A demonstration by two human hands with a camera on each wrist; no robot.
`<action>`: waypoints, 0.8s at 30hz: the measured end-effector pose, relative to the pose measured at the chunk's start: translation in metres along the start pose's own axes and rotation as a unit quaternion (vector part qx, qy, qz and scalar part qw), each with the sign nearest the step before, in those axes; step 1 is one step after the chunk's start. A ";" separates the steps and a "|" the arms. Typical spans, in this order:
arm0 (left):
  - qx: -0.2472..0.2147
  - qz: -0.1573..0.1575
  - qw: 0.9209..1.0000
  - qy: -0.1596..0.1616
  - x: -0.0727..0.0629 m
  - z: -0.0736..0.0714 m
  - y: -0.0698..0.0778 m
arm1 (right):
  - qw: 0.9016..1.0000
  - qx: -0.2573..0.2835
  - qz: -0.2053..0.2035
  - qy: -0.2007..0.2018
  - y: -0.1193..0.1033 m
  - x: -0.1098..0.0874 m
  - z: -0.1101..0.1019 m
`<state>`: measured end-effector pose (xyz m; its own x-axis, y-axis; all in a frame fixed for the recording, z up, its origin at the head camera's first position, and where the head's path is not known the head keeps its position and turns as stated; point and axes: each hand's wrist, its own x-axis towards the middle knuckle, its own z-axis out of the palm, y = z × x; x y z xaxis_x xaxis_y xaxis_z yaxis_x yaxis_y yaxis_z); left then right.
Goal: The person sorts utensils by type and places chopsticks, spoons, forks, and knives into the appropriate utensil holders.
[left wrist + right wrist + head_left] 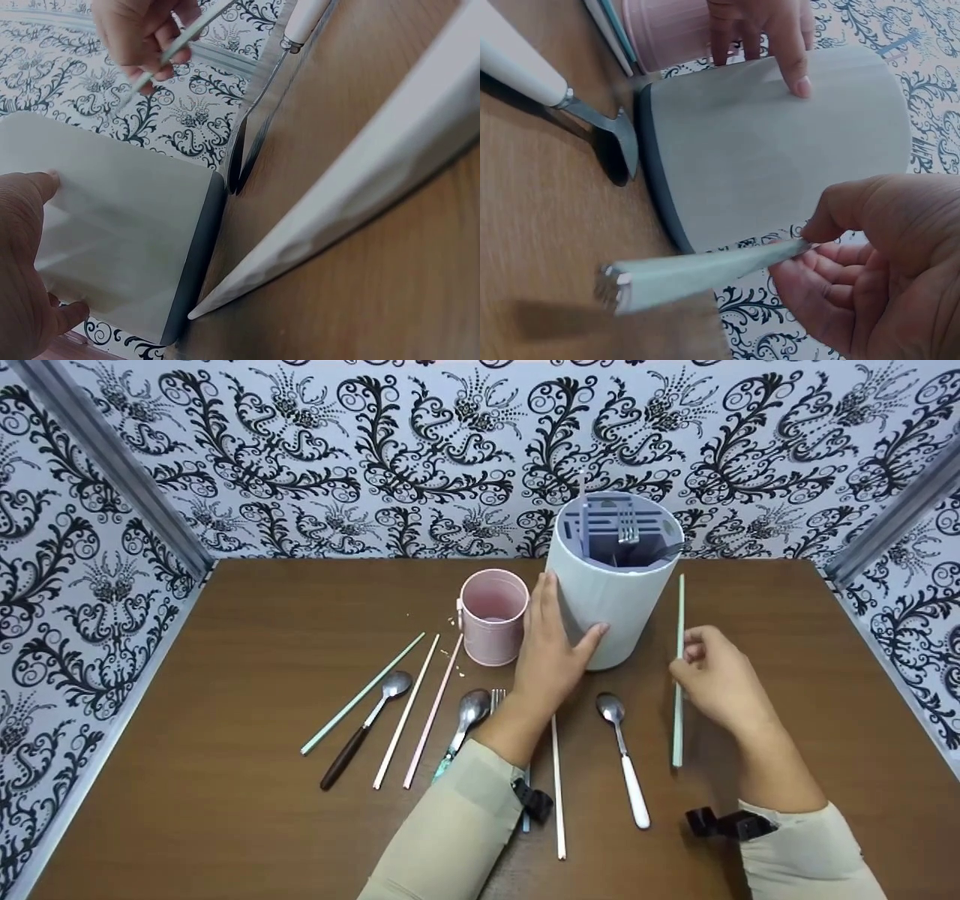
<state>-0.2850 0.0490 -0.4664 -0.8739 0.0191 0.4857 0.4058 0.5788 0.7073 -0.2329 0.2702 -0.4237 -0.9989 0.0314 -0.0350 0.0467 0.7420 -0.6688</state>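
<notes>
A white cylindrical utensil holder (611, 607) with a grey-purple slotted insert stands at the back; a fork (628, 525) and other utensils stick out of its top. My left hand (551, 649) grips its left side, thumb across the front. To the right of the holder, my right hand (716, 679) pinches a pale green chopstick (679, 720) between thumb and fingers. The chopstick is held up off the table, its lower end towards me. A white-handled spoon (622, 757) lies on the table between the two arms.
A pink cup (495, 622) stands left of the holder. On the brown table (225, 660) lie a green chopstick (360, 695), a dark-handled spoon (367, 727), cream (407, 711) and pink chopsticks (433, 712), another spoon (472, 706), a partly hidden fork (498, 697) and a white chopstick (558, 795).
</notes>
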 end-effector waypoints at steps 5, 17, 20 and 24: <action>-0.003 -0.005 1.000 -0.004 0.000 -0.001 0.000 | 0.997 0.067 -0.011 0.042 -0.004 -0.003 -0.003; -0.010 -0.010 1.000 -0.002 -0.001 -0.002 0.000 | 0.960 0.243 -0.064 0.127 -0.021 -0.010 -0.001; -0.009 -0.009 1.000 -0.003 -0.001 -0.002 0.001 | 0.933 0.313 -0.088 0.153 -0.034 -0.015 -0.001; -0.004 0.005 1.000 0.004 -0.002 -0.002 0.001 | 0.891 0.396 -0.131 0.181 -0.056 -0.019 -0.004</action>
<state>-0.2824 0.0480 -0.4653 -0.8679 0.0177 0.4965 0.4160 0.5721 0.7068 -0.2164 0.2311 -0.3823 -0.9054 0.2470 0.3453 -0.3427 0.0551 -0.9378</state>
